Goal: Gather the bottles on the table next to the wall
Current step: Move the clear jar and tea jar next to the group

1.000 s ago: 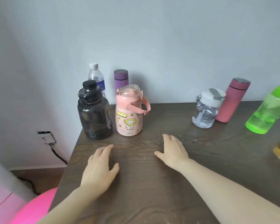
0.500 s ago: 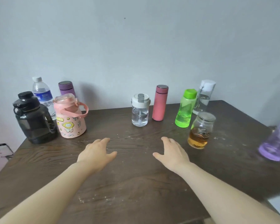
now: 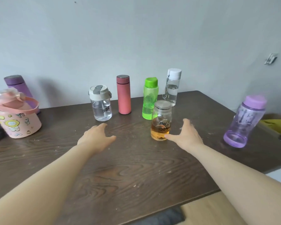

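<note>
On the dark wooden table [image 3: 136, 176], at the far left edge, we see a pink cartoon bottle [image 3: 16, 119] with a purple flask [image 3: 19, 90] behind it by the wall [image 3: 136, 38]. Further right stand a clear bottle with a cream lid [image 3: 101, 103], a red flask [image 3: 124, 95], a green bottle [image 3: 149, 98] and a clear white-capped bottle [image 3: 172, 86]. Our left hand [image 3: 96, 137] hovers spread and empty near the middle. A glass jar of amber liquid [image 3: 161, 120] stands nearer us; our right hand [image 3: 186, 135], fingers wide, has its thumb at the jar's base. A lilac bottle [image 3: 245, 122] stands far right, well apart.
</note>
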